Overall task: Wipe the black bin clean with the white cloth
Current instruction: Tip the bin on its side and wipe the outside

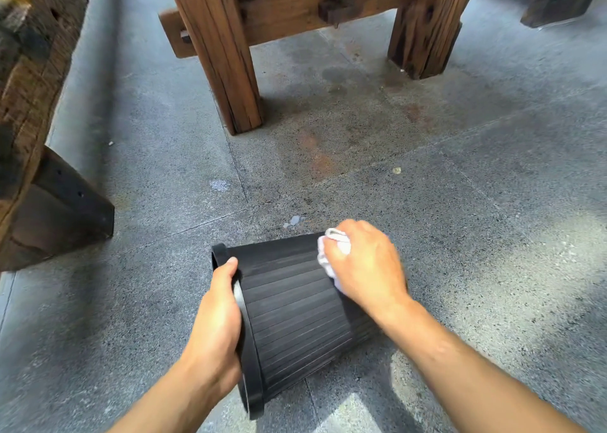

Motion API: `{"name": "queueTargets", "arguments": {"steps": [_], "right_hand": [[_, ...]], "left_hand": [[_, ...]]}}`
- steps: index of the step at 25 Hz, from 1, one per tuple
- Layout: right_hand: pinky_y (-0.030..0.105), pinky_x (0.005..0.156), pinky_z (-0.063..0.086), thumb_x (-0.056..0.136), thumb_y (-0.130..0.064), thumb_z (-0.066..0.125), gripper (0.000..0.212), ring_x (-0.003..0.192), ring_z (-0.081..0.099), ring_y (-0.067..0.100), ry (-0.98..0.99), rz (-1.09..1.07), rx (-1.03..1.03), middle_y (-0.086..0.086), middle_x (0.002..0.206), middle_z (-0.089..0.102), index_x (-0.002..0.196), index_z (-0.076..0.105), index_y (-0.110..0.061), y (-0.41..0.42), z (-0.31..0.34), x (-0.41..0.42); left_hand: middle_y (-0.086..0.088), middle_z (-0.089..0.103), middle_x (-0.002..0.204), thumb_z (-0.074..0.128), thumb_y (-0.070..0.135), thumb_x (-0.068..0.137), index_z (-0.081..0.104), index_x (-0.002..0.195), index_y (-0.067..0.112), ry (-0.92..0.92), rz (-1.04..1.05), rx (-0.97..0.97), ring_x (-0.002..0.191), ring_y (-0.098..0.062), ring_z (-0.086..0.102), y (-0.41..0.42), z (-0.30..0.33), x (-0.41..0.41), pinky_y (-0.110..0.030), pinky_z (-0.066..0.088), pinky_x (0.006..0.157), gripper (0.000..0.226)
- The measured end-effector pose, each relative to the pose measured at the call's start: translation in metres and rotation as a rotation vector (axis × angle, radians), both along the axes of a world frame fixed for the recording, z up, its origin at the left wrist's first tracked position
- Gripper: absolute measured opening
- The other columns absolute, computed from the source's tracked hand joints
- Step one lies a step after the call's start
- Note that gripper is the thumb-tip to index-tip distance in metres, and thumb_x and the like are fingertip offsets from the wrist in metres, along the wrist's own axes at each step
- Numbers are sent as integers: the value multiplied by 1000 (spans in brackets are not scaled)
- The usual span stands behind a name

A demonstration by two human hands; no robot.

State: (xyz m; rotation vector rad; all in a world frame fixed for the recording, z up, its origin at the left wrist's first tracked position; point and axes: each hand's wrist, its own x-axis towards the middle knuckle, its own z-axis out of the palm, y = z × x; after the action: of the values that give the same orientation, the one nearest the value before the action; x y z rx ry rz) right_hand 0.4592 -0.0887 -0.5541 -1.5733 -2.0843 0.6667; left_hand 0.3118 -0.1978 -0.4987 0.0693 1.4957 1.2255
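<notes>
A black ribbed bin (pixel 292 314) lies tipped on its side over the grey floor, its rim toward the left and its base toward the right. My left hand (pixel 216 321) grips the rim, thumb on the outside, fingers hidden inside the mouth. My right hand (pixel 364 265) holds a bunched white cloth (pixel 331 252) and presses it against the ribbed wall near the bin's base end. Most of the cloth is hidden under my fingers.
A heavy wooden table's legs (pixel 223 55) and crossbeam stand ahead on the speckled concrete floor (pixel 460 176). A dark timber beam with a black metal foot (pixel 62 202) sits at the left. Stains and small white specks mark the floor beyond the bin.
</notes>
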Motion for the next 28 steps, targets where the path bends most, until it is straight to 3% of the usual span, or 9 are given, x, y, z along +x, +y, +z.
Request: {"name": "queueTargets", "arguments": {"steps": [4,6,8,11,15,19,23,26,28], "right_hand": [[37,66,53,94,-38,57,26,76,65,32,-72,-319,-154,9,83,71,87,67,-16,41,-24,66],[36,66,51,92,-38,61,26,76,66,33,16,-440,-239,6,78,71,82,67,-15,50,-31,85],[35,64,48,92,-37,64,27,73,65,29,118,-476,-289,2,73,68,76,66,-15,48,-36,93],[36,65,50,91,-37,66,26,74,68,27,208,-457,-312,0,73,71,77,68,-15,33,-40,97],[33,62,52,91,-33,72,19,69,69,16,292,-326,-233,-4,73,74,79,70,-18,14,-42,101],[22,67,47,88,-33,77,11,81,65,4,200,-85,-87,-10,86,70,85,71,-25,18,-40,100],[32,73,47,88,-38,75,13,83,61,14,79,10,-6,-9,89,66,87,71,-26,37,-39,90],[37,73,53,85,-42,71,18,81,64,20,-53,-11,-103,-3,85,68,82,69,-25,62,-39,79],[36,69,57,79,-40,71,16,77,68,22,-80,-24,-260,-2,78,73,77,69,-24,78,-43,72]], "left_hand": [[-11,80,79,44,32,99,78,76,13,20,-30,74,66,-24,77,-4,-4,-7,-36,60,67,45],[-4,69,60,46,15,93,64,66,14,-4,-18,108,51,-19,69,-1,-4,-9,-30,59,56,33],[-6,62,55,50,19,90,60,61,15,-42,-7,91,46,-22,64,5,0,-13,-31,58,52,30],[-15,76,76,60,40,91,74,81,13,-66,-78,19,62,-32,72,8,2,-23,-42,60,68,32],[-23,80,92,70,17,89,74,109,0,120,-136,-37,69,-31,76,9,-8,-31,-44,63,66,26],[-20,80,84,66,-4,87,69,108,-1,185,-139,-21,63,-28,76,6,-13,-37,-40,63,54,21],[-26,78,101,72,-2,82,69,112,0,241,-207,-9,79,-36,75,1,-21,-46,-45,63,67,30],[-24,78,106,84,6,66,69,113,2,288,-299,25,90,-40,76,-2,-28,-52,-43,63,71,50],[-22,79,104,95,23,47,70,111,5,306,-363,57,91,-39,77,-8,-31,-58,-40,63,70,71]]}}
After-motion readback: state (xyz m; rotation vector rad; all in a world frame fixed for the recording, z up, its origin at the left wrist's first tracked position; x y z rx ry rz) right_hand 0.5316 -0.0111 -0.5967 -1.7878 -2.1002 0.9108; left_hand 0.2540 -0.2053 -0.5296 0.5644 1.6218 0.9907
